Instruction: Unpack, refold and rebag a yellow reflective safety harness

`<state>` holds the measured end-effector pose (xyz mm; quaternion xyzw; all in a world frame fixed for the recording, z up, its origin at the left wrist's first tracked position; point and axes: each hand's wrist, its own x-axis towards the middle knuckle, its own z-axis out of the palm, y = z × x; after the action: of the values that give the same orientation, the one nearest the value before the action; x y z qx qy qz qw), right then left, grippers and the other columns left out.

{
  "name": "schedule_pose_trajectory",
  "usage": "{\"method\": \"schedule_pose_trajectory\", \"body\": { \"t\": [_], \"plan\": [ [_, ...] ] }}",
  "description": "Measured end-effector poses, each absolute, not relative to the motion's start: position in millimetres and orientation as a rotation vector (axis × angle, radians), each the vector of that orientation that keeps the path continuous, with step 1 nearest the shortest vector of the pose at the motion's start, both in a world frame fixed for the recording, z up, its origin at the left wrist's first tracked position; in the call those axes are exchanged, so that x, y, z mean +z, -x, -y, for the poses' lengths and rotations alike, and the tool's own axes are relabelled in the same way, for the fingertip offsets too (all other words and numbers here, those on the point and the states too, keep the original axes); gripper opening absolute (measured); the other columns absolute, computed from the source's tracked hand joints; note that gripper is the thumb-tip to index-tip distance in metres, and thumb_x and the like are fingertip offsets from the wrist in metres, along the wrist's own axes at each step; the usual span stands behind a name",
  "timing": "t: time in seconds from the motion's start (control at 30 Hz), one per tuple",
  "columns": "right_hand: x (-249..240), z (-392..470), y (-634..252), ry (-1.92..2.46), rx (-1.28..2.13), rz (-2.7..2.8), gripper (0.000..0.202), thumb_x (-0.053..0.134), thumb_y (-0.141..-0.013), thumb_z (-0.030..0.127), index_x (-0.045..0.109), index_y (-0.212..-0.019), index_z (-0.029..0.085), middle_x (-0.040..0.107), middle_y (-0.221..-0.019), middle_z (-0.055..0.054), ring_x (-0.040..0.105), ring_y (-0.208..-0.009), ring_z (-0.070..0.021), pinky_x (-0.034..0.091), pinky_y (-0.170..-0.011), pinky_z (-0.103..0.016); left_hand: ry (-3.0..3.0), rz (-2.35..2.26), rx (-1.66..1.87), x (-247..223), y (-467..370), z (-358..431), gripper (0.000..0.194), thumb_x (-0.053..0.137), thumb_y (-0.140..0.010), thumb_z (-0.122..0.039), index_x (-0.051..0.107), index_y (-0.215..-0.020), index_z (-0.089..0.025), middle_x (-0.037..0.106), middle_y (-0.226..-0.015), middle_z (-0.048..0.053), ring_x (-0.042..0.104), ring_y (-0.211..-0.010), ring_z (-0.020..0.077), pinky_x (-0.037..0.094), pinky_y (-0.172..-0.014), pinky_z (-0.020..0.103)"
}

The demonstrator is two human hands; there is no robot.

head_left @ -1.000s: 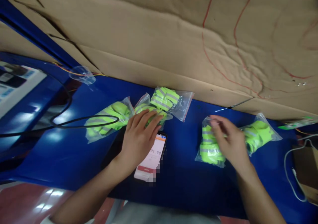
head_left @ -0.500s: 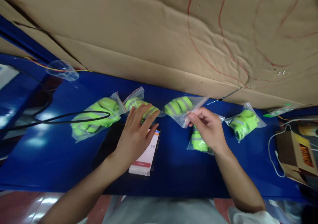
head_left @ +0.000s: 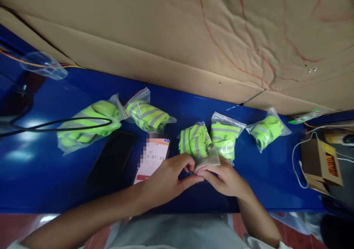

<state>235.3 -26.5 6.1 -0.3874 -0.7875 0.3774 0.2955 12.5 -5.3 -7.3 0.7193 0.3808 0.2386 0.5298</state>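
Observation:
Both of my hands pinch the red-striped mouth of a clear zip bag (head_left: 207, 162), which is turned toward me. Inside it is a rolled neon-yellow reflective vest (head_left: 195, 140) with grey bands. My left hand (head_left: 173, 177) grips the left end of the mouth, thumb and fingers close together. My right hand (head_left: 225, 177) has the right part between thumb and fingers. Just behind the right hand lies another bagged vest (head_left: 224, 138). A phone (head_left: 155, 157) showing a timer lies beside my left hand, its lower part hidden by that hand and forearm.
More bagged vests lie on the blue table: a large bag (head_left: 91, 122) under a black cable loop, a smaller bag (head_left: 149, 114), and one at right (head_left: 267, 131). A dark flat device (head_left: 112, 160), plastic cup (head_left: 45, 65) and open cardboard box (head_left: 318, 164) are around. Cardboard (head_left: 138, 50) walls the back.
The held bag has come toward me, its mouth now facing my body. My left hand has moved right, off the phone, and taken hold of the mouth beside my right hand.

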Motion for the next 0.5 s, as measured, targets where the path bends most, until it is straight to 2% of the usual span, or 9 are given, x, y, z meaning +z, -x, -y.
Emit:
{"method": "schedule_pose_trajectory", "body": {
  "t": [0.17,0.33,0.5],
  "plan": [
    [-6.1,30.6,-229.9,1.108,0.894,2.090,0.012,0.059,-0.103,0.020,0.071,-0.102,0.023,0.078,-0.089,-0.003,0.073,-0.083,-0.0181,0.055,-0.080,-0.032,-1.855,-0.876,0.642,-21.4,-7.5,6.1,0.016,0.072,-0.097,-0.031,0.060,-0.094,-0.021,0.069,-0.088,-0.004,0.068,-0.078,0.0110,0.049,-0.071,0.021],
    [-11.2,30.7,-223.5,1.149,0.822,2.053,0.010,0.059,-0.102,0.017,0.067,-0.101,0.023,0.078,-0.089,-0.001,0.072,-0.079,-0.0159,0.053,-0.077,-0.029,-1.987,-0.879,0.722,-25.0,-5.7,6.2,0.013,0.068,-0.099,-0.026,0.056,-0.101,-0.022,0.068,-0.094,-0.004,0.069,-0.085,0.0105,0.050,-0.077,0.021],
    [-9.7,30.6,-220.1,1.156,0.770,2.031,0.009,0.059,-0.102,0.017,0.066,-0.098,0.022,0.077,-0.087,-0.001,0.072,-0.077,-0.0149,0.053,-0.073,-0.028,-2.037,-0.872,0.746,-21.1,-6.0,4.5,0.012,0.067,-0.099,-0.024,0.055,-0.098,-0.022,0.068,-0.093,-0.005,0.068,-0.084,0.0099,0.049,-0.077,0.020]
  ]
}}
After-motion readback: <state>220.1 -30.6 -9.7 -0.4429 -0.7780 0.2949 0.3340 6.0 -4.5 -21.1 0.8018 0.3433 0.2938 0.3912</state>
